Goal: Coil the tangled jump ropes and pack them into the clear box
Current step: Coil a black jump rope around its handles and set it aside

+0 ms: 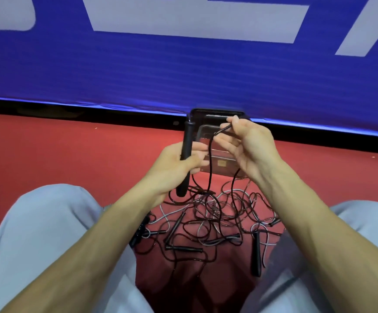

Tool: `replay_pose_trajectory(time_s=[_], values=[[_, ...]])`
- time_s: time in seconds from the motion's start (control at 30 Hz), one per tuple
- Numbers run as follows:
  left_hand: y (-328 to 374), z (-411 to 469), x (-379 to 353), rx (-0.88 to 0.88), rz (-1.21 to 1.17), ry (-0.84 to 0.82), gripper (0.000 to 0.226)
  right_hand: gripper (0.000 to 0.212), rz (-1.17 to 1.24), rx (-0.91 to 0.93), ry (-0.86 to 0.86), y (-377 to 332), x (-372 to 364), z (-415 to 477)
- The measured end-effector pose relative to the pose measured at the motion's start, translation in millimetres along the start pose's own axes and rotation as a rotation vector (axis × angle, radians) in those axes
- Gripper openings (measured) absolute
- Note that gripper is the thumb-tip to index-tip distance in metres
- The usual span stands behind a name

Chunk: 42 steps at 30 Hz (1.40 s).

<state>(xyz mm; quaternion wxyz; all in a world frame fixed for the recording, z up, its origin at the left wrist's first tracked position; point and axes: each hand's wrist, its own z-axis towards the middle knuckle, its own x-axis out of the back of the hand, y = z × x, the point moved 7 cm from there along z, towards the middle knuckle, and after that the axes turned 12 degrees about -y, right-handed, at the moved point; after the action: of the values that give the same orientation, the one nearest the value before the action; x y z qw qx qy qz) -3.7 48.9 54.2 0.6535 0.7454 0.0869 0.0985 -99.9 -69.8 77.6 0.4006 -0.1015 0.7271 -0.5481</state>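
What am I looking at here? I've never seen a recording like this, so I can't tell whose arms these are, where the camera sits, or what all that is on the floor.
There is no machine here, only a person. The single picture comes from a wide-angle camera worn on the person's head. It looks forward and down, so the arms are the wearer's own. The person sits on a red floor, with knees in light trousers on both sides.

The left hand grips a black handle of a jump rope. The right hand pinches its cord. Below the hands, a tangle of jump ropes lies on the floor. Beyond them a clear box stands before a blue banner.
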Motion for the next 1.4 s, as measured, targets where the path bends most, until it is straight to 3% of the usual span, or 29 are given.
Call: replay_pose_trajectory(time_s=[0.2,0.47,0.6,0.67,0.8,0.87,0.97,1.07,1.27,1.4], values=[[-7.3,2.8,-9.8,0.006,0.19,0.0,0.02,0.018,0.384,-0.008,-0.019,-0.2,-4.0,0.8],[-4.1,1.4,-6.0,-0.061,0.114,0.091,0.006,0.019,0.278,-0.024,-0.145,-5.4,-12.8,0.3],[5.8,0.3,5.9,-0.151,-0.045,0.183,0.009,0.021,-0.232,-0.118,-0.117,3.3,-7.0,2.2],[13.1,-0.9,12.9,-0.203,-0.197,0.215,0.009,0.035,-0.483,-0.179,-0.148,12.8,-8.3,4.1],[27.8,-4.6,22.9,-0.278,-0.557,0.201,0.012,0.031,-0.812,-0.277,-0.443,42.6,-23.6,1.8],[32.2,-7.1,29.1,-0.291,-0.675,0.199,0.016,0.028,-0.896,-0.242,-0.532,49.3,-30.1,0.1],[33.2,-9.6,37.8,-0.312,-0.734,0.215,0.014,0.028,-1.059,-0.083,-0.516,41.8,-35.4,2.3],[29.7,-9.7,44.3,-0.302,-0.672,0.25,0.01,0.018,-1.246,0.071,-0.367,25.3,-32.3,4.0],[22.0,-6.7,37.6,-0.214,-0.322,0.216,0.017,0.011,-0.932,0.052,-0.228,10.9,-24.1,2.2],[17.1,-2.1,23.2,-0.172,-0.118,0.174,0.018,0.011,-0.803,0.171,-0.195,-8.0,-26.4,0.5]])
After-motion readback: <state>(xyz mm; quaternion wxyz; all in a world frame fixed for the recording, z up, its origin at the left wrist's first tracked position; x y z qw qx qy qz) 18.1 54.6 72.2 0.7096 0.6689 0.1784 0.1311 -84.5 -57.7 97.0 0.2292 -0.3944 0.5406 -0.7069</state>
